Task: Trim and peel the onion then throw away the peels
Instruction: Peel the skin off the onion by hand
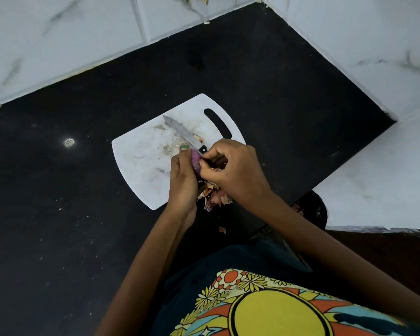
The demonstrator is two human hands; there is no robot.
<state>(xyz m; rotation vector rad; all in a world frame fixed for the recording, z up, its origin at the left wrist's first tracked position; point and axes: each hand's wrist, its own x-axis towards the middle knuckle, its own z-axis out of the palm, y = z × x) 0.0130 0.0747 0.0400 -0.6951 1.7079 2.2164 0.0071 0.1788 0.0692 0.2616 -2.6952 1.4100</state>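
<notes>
- Over the near right corner of the white plastic cutting board point(141, 156), we've got the small purple onion point(196, 162) between both hands.
- Our left hand point(182, 180) is wrapped around the onion, fingers curled on its far side.
- Our right hand point(230, 166) has fingertips pinching at the onion's skin, fingers bent tight.
- Loose papery brown-purple peels point(215, 196) hang just under the hands at the board's near edge.
- Steel knife with a black handle point(184, 135) lies on the board, tip pointing far left.
- Everything sits on the black countertop point(58, 214).
</notes>
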